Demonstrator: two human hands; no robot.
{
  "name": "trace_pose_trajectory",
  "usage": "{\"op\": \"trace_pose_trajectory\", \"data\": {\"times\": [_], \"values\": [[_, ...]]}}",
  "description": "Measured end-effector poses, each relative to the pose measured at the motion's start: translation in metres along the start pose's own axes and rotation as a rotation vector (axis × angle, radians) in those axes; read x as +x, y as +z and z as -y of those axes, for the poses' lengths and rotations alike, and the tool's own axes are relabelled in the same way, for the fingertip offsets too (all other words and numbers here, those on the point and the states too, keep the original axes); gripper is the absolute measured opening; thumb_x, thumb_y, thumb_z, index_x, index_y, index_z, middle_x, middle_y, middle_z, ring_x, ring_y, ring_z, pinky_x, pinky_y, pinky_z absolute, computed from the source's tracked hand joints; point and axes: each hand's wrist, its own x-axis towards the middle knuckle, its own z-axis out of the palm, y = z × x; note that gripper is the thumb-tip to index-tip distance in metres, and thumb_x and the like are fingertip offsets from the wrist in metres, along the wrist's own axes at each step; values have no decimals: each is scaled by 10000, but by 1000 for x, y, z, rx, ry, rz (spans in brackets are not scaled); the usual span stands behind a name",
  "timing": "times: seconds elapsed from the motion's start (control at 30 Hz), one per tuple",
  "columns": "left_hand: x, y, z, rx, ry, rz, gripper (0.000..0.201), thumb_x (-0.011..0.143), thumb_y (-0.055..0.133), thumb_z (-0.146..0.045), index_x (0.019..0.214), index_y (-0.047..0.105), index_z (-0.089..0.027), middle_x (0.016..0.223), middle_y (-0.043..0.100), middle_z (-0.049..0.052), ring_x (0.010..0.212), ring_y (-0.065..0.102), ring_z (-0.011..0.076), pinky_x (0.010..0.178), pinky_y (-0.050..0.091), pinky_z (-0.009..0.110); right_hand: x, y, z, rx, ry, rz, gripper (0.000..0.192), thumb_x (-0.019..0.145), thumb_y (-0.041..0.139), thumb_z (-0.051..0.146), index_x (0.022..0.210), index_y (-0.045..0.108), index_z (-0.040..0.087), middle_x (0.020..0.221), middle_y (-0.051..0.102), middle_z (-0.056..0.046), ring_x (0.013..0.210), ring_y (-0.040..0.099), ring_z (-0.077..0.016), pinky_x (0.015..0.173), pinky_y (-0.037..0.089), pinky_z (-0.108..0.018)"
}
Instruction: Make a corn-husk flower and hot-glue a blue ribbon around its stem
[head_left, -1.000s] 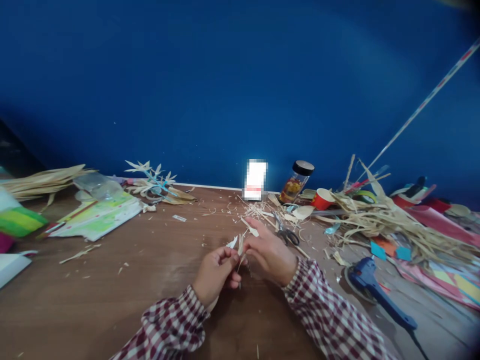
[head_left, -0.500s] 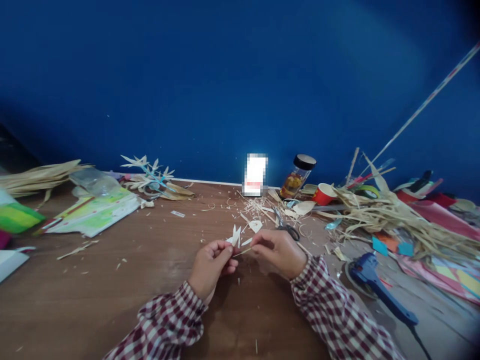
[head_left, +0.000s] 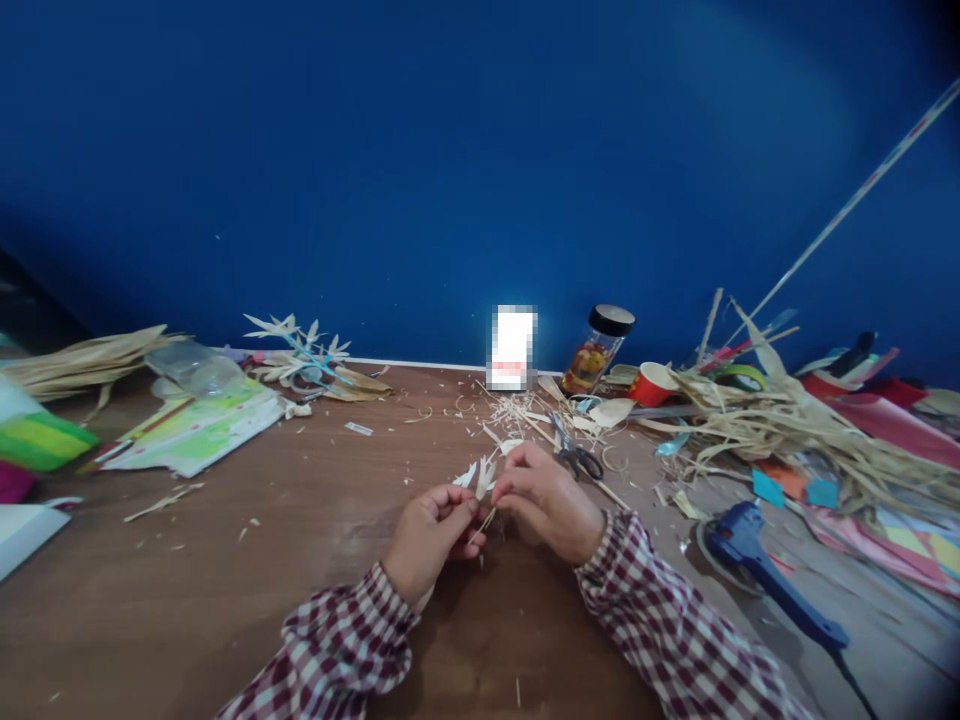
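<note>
No legible writing. Straw piece [head_left: 480, 478] pinched by both left hand [head_left: 431, 540] and right hand [head_left: 544, 500] fingers; jar [head_left: 598, 352] contents orange, unclear.

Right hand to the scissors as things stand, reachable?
Probably yes. The scissors lie on the table just beyond the right hand, with only thin straw scraps about them. But that hand, like the left hand, pinches the small straw piece, so its grip is taken.

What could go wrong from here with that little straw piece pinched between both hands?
The straw piece, pinched by left hand and right hand, looks thin and might snap or split. If dropped, it could get lost among the straw scraps. The scissors lie close to the right hand, so a careless reach may catch them.
</note>
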Motion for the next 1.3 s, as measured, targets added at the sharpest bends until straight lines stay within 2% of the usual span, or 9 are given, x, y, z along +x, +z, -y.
{"op": "trace_pose_trajectory", "data": {"times": [0.13, 0.23, 0.4, 0.57, 0.67, 0.97, 1.13, 1.3], "values": [[0, 0, 0, 64, 2, 3, 258, 618, 670, -329, 732, 558, -128, 635, 614, -4, 432, 544, 58, 410, 455, 160, 1, -3, 1, -26, 1, -57, 61, 737, 586, 188, 720, 644, 194, 1021, 488, -58, 971, 478, -189, 856, 386, -356], [-1, 1, 0, 96, 18, 11, 262, 623, 661, -343, 738, 563, -129, 670, 627, 12, 428, 539, 55, 413, 453, 165, 1, -1, -1, 14, 24, -45, 70, 741, 578, 184, 716, 643, 190, 1162, 455, -65, 1067, 449, -200, 909, 355, -368], [-2, 2, 0, 146, 31, 27, 259, 615, 660, -348, 717, 559, -133, 667, 625, 7, 425, 537, 56, 410, 451, 167, 0, 4, -6, 125, 63, -7, 87, 749, 569, 173, 737, 651, 200, 1013, 595, -50, 977, 541, -162, 871, 399, -306], [-2, 1, 1, 158, 27, 45, 266, 624, 652, -355, 727, 552, -132, 668, 622, 10, 439, 544, 61, 419, 457, 174, 0, 6, -6, 181, 119, -13, 76, 726, 590, 179, 735, 660, 207, 900, 650, -22, 848, 596, -145, 774, 452, -262], [-1, 1, 2, 125, 21, 47, 264, 616, 662, -350, 717, 541, -139, 674, 623, 10, 471, 560, 71, 451, 476, 189, 0, 6, -5, 200, 126, -14, 73, 718, 591, 180, 735, 659, 203, 872, 660, -12, 787, 608, -140, 719, 465, -246], [-2, 1, 1, 89, 10, 45, 257, 602, 678, -334, 709, 569, -128, 628, 624, 9, 498, 573, 85, 483, 488, 202, 0, 7, -3, 167, 111, -12, 99, 739, 567, 158, 752, 658, 195, 782, 659, 0, 716, 593, -125, 689, 463, -245], [0, 0, 1, 75, -6, 17, 257, 601, 682, -335, 714, 604, -118, 629, 639, 23, 479, 567, 82, 458, 485, 189, 1, 7, -5, 97, 67, -66, 74, 733, 595, 200, 741, 668, 204, 866, 617, -31, 787, 572, -148, 723, 450, -289], [4, -3, 3, -23, -38, -22, 245, 607, 691, -297, 746, 611, -111, 638, 652, 32, 510, 578, 77, 497, 497, 174, 1, 6, -5, 99, 37, -67, 122, 772, 548, 183, 820, 659, 199, 758, 624, -18, 720, 569, -130, 668, 449, -256]]}}
